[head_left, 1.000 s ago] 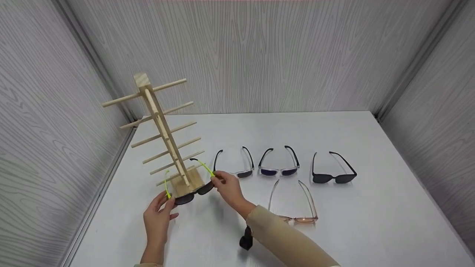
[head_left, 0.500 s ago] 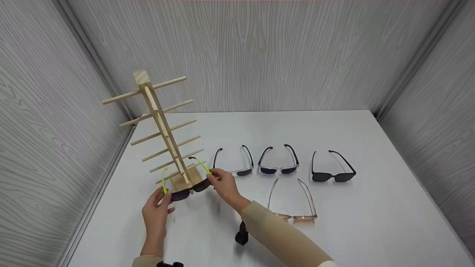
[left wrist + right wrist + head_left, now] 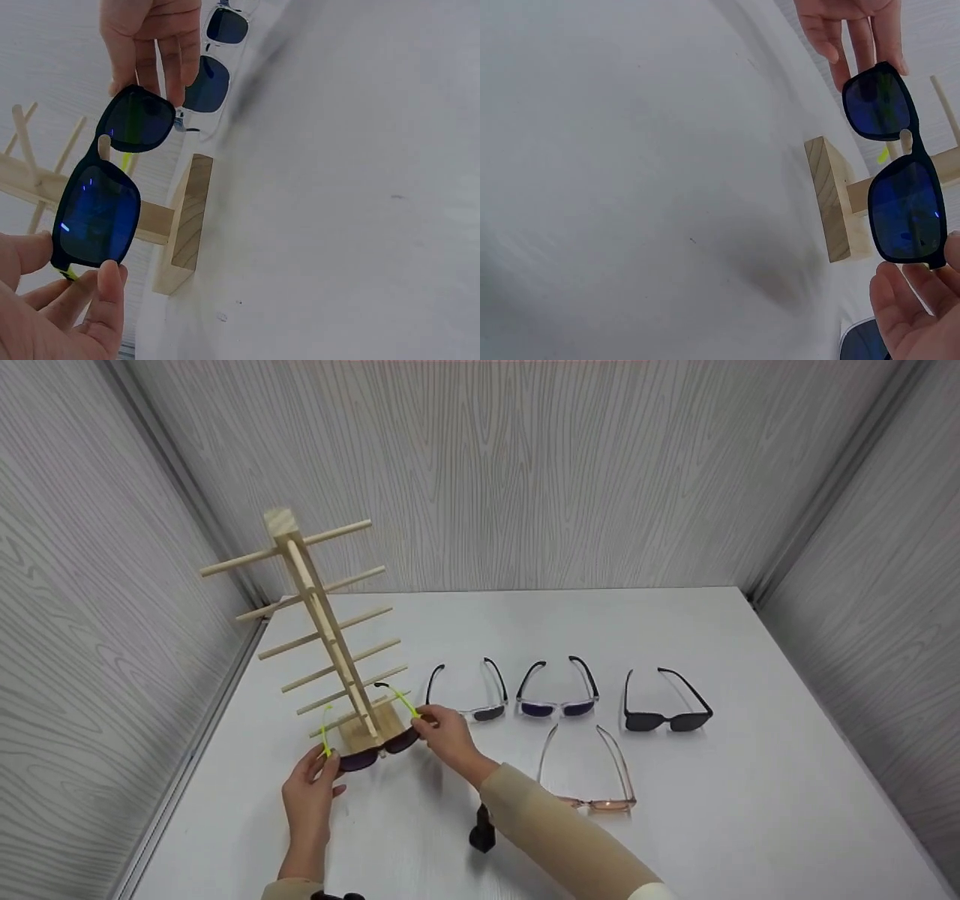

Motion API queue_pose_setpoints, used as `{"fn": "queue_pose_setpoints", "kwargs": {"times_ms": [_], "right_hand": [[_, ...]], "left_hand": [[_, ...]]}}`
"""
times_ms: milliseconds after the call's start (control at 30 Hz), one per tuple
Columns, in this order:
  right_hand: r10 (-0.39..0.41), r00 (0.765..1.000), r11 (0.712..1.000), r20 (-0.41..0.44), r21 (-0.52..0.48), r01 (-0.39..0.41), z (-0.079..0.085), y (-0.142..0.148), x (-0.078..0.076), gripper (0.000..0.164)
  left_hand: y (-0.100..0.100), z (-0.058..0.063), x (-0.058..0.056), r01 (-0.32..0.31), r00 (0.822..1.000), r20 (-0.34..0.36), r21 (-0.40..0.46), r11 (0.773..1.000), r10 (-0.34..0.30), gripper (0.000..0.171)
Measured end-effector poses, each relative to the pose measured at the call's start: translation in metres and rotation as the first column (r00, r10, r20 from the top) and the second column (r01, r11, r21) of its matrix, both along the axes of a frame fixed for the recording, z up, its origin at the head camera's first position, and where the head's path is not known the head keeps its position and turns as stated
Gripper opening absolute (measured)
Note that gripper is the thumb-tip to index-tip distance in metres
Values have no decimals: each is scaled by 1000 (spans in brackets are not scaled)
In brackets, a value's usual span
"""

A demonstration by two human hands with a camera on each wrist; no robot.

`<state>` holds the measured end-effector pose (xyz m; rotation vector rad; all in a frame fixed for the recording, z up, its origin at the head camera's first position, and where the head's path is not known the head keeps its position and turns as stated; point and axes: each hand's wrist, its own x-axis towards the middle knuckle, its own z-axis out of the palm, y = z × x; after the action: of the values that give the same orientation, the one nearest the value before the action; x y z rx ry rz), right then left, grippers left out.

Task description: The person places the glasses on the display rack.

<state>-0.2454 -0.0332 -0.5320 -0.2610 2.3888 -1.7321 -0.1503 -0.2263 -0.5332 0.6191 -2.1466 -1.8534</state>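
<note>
Both hands hold a pair of sunglasses [image 3: 360, 761] with a black frame, dark bluish lenses and neon yellow temples. My left hand [image 3: 309, 791] pinches the left hinge corner, and my right hand [image 3: 450, 739] pinches the right one. The sunglasses are at the foot of a wooden display stand [image 3: 330, 630], their temples unfolded back past its post. In the left wrist view, a peg tip [image 3: 104, 147] shows at the nose bridge between the lenses. The right wrist view shows the peg tip [image 3: 906, 141] there too.
Right of the stand lie clear-framed sunglasses [image 3: 489, 713], another clear-framed pair [image 3: 557, 709] and black sunglasses [image 3: 667, 721]. Pink-framed glasses [image 3: 609, 805] sit nearer, partly behind the right sleeve [image 3: 562, 832]. All rest on a white table [image 3: 750, 825] with panels behind and at both sides.
The sunglasses have shifted slightly left and in against the stand's foot, and the peg tip now shows at their bridge. Both hands keep their grip. The head view has shifted a little.
</note>
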Motion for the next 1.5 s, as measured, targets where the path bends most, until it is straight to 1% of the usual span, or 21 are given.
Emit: {"fn": "queue_pose_setpoints", "kwargs": {"times_ms": [233, 333, 467, 500, 533, 667, 700, 733, 767, 800, 867, 900, 1033, 1100, 1133, 1233, 1400, 1500], "right_hand": [[16, 1000, 1000, 12, -1, -16, -1, -1, -2, 28], [10, 1000, 1000, 13, -7, -10, -1, 1, -2, 31], [10, 1000, 1000, 3, 13, -10, -2, 7, -2, 35], [11, 1000, 1000, -1, 15, -11, -2, 9, -3, 35], [10, 1000, 1000, -1, 17, -10, -2, 11, -3, 36], [5, 999, 1000, 33, 8, -6, 0, 21, -3, 34], [6, 999, 1000, 42, 4, -6, 1, 24, -2, 34], [9, 999, 1000, 50, 5, -10, 2, 26, -2, 34], [14, 998, 1000, 58, 3, -14, 3, 28, -1, 33], [19, 998, 1000, 65, -2, -19, 4, 31, 0, 33], [34, 997, 999, 69, 1, -34, 6, 36, 1, 32], [40, 997, 999, 65, 5, -41, 7, 39, 2, 32], [67, 997, 997, 50, 21, -68, 9, 50, 6, 34], [72, 997, 997, 38, 16, -72, 10, 54, 8, 35], [73, 997, 997, 38, 14, -73, 10, 56, 9, 36], [76, 996, 997, 54, 2, -77, 9, 61, 12, 34], [97, 991, 995, 96, -21, -95, 6, 70, 17, 33], [106, 990, 994, 90, -30, -104, 6, 77, 21, 34]], "left_hand": [[-2, -2, 1, -20, 1000, -12, 20, 1000, 21, 45], [-2, -3, 2, -21, 1000, -1, 9, 1000, 21, 46], [-3, -5, 4, -20, 1000, 8, -10, 1000, 20, 50], [-4, -7, 4, -25, 1000, 5, -4, 1000, 25, 52], [-7, -12, 3, -22, 1000, -13, 14, 1000, 23, 53], [-10, -14, 3, -28, 1000, 7, -8, 1000, 28, 61], [-12, -18, 2, -32, 999, 12, -8, 999, 32, 62], [-15, -21, 2, -32, 999, 23, -11, 999, 32, 62], [-15, -20, 2, -37, 998, 53, -31, 999, 39, 63], [-19, -24, 1, -39, 997, 70, -19, 999, 41, 63], [-23, -26, 2, -42, 994, 97, -21, 999, 44, 63], [-23, -25, 3, -46, 992, 116, -25, 999, 48, 60], [-17, -5, 14, -16, 980, 196, -74, 997, 30, 61], [-13, -1, 17, -2, 974, 228, -90, 996, 22, 59], [-13, 0, 19, 7, 971, 237, -95, 995, 15, 61], [-10, -2, 22, 16, 964, 266, -101, 995, 12, 61], [-4, -5, 24, 25, 949, 316, -67, 997, -3, 56], [-4, -15, 20, 28, 942, 335, -59, 998, -6, 50]]}}
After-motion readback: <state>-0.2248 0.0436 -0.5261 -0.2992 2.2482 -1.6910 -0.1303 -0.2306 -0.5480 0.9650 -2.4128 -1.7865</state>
